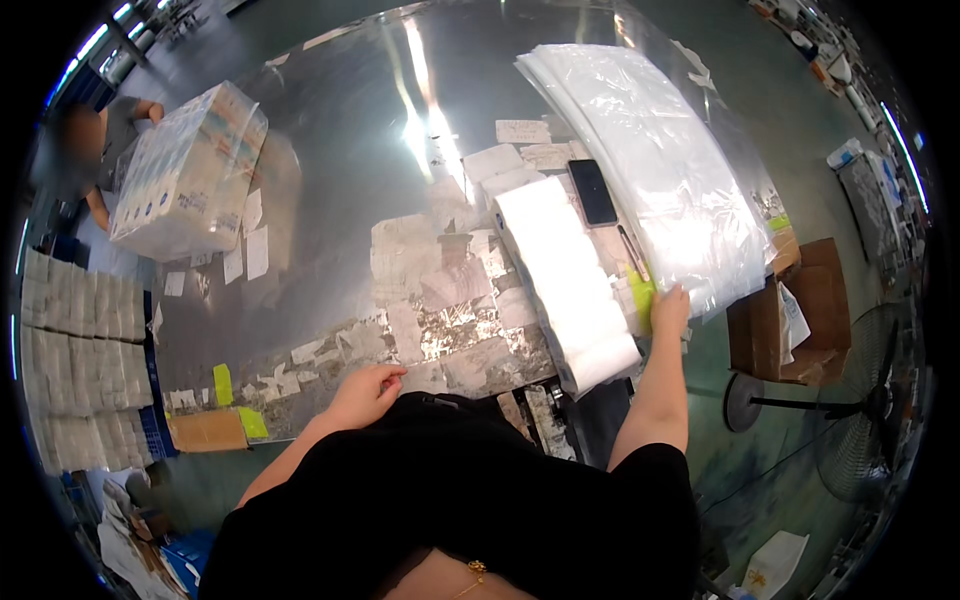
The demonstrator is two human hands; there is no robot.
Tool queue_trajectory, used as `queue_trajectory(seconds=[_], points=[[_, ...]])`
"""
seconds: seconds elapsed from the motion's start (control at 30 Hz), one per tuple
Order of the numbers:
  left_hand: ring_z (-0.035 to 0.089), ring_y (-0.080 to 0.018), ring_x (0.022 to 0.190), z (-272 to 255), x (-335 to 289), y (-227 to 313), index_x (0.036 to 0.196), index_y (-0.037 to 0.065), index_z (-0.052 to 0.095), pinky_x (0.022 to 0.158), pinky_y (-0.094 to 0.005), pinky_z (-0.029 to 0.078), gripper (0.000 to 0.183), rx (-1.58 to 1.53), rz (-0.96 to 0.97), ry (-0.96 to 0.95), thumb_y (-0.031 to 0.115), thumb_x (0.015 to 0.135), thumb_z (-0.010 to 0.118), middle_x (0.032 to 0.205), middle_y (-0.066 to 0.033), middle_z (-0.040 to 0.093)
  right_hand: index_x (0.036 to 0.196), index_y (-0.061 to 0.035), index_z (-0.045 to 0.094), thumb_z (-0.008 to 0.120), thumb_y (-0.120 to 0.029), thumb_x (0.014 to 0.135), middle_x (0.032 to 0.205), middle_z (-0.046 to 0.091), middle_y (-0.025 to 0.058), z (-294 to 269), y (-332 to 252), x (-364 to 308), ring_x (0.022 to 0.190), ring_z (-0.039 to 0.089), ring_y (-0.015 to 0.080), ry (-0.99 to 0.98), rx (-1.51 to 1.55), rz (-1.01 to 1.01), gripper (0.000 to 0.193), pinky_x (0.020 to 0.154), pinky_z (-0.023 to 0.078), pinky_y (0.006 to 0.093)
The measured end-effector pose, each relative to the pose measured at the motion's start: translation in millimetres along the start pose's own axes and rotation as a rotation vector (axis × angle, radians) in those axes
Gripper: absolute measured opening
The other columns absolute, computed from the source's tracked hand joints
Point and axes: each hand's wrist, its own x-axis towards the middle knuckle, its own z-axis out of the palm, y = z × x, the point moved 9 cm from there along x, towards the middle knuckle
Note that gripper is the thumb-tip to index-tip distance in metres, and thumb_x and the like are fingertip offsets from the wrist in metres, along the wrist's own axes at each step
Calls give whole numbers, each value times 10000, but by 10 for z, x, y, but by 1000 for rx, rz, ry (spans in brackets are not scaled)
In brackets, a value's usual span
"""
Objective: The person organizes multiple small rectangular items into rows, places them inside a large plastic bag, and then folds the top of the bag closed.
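My right hand (670, 309) is at the near left corner of a stack of clear plastic bags (660, 150), its fingers closed on the edge. Bare and loosely bent, my left hand (366, 393) rests by the table's near edge with nothing visible in it. Between my hands lies a long white pack of paper rolls or tissue (565, 285), slanting away from me. Beside it are a black phone (593, 192) and a slim pen-like tool (633, 250). Yellow-green tape (641, 298) shows next to my right hand.
A metal table (335, 190) carries worn paper labels. At the far left, another person (115, 135) handles a large wrapped bundle of packs (190, 175). Stacked white packs (85, 360) stand left of the table. An open cardboard box (800, 320) and a floor fan (860, 405) are at the right.
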Motion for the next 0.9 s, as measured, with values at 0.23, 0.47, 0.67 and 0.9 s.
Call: queue_trajectory(seconds=[0.23,0.47,0.67,0.9], points=[[600,-269,806,-28,186,214,1022,45,603,700,-346,471,239,16,30,-40,164,823,547,883,-130,618,852,15,631,554,-202,727,886,624,226,-314,331,174,829,598,377,-7,17,2,262,727,475,428],[593,-276,840,-73,325,321,1037,58,599,726,-358,468,245,1,154,-68,165,826,533,903,-118,618,756,22,612,558,-137,726,639,615,125,-292,404,1052,536,585,191,-2,-42,-326,170,522,454,310],[599,-190,814,-139,86,22,1079,16,574,741,-275,459,264,-279,18,-55,131,842,561,923,-85,629,754,-21,572,498,-133,791,606,528,33,-1152,-1708,-271,525,485,112,-113,1021,-274,140,486,395,249],[478,-155,1073,-268,-75,-54,1309,35,357,856,-260,402,516,-545,84,19,192,860,556,1181,-94,504,787,-42,527,523,-124,808,640,547,50,-424,-4021,-3263,522,487,129,-917,946,-750,85,481,395,273]])
